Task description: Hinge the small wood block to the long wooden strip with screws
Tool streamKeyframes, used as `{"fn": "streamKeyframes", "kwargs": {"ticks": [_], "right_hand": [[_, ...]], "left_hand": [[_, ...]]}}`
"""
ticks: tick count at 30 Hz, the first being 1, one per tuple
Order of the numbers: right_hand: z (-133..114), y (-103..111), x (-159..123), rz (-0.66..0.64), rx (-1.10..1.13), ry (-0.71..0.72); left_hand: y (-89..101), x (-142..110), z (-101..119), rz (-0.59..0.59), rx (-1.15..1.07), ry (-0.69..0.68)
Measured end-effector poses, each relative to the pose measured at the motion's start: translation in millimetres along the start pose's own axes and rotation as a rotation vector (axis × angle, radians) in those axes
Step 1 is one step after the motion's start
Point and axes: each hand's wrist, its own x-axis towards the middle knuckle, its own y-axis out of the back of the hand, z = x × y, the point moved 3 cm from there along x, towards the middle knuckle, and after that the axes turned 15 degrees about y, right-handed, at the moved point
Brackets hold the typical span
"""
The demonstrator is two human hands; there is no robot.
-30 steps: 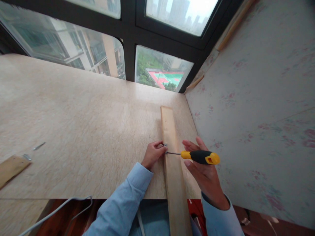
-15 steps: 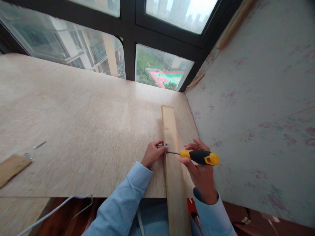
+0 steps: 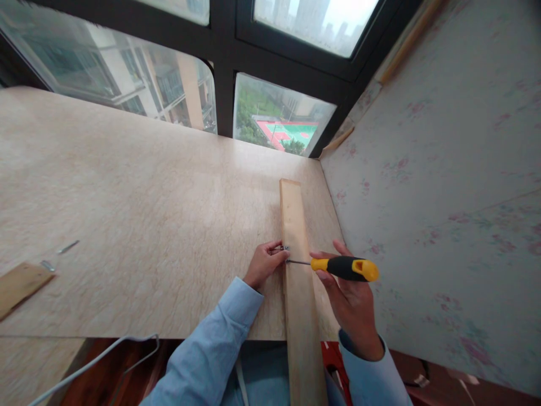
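Observation:
A long wooden board [image 3: 301,316] lies on the stone sill, its near end jutting over the front edge toward me. At its left edge, my left hand [image 3: 266,264] pinches a small metal bracket [image 3: 284,248] against the wood. My right hand [image 3: 353,296] grips a screwdriver [image 3: 344,267] with a yellow and black handle, fingers around the front of the grip. The thin shaft crosses the board leftward, and its tip meets the bracket area beside my left fingertips. Whether a screw sits under the tip is too small to tell.
Far left on the sill [image 3: 139,225] lie another wooden piece [image 3: 23,286] with a metal part at its end and a small metal item [image 3: 69,246]. A floral-papered wall [image 3: 443,225] stands close on the right. Below the edge are a white cable [image 3: 97,361] and a red object [image 3: 336,366].
My right hand has shifted slightly right and its fingers have re-gripped the screwdriver handle, which has turned a little. The left hand stays at the bracket.

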Motion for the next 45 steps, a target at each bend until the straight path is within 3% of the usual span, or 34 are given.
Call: {"fn": "streamKeyframes", "kwargs": {"ticks": [5, 11, 14, 17, 23, 29, 32, 36, 41, 43, 45], "right_hand": [[1, -2, 6, 0.202, -0.106, -0.03], [-13, 2, 5, 0.101, 0.316, -0.121], [-18, 7, 1, 0.08, 0.422, -0.163], [-14, 9, -2, 0.095, 0.34, -0.161], [-4, 11, 4, 0.24, -0.088, -0.052], [-13, 4, 4, -0.123, -0.049, -0.011], [-12, 7, -2, -0.17, 0.002, -0.044], [-7, 8, -2, -0.097, -0.077, -0.054], [1, 5, -1, 0.21, -0.2, 0.002], [2, 2, -1, 0.215, -0.11, -0.015], [0, -1, -1, 0.134, 0.049, -0.056]], "left_hand": [[1.9, 0, -1, 0.02, 0.054, 0.001], [1.5, 0, -3, 0.002, 0.053, 0.016], [1.4, 0, -3, 0.009, 0.054, 0.02], [1.0, -1, -2, 0.002, 0.055, 0.014], [1.8, -1, -1, -0.018, 0.07, -0.018], [1.5, -1, -1, -0.016, 0.05, -0.002], [1.2, 0, -2, -0.028, 0.049, -0.003], [2.0, 1, -3, 0.002, 0.079, 0.005], [0.3, -3, 1, 0.038, 0.076, 0.012], [-0.3, -4, 2, 0.039, 0.071, 0.019], [-0.5, -4, 2, 0.02, 0.074, 0.023]]}}
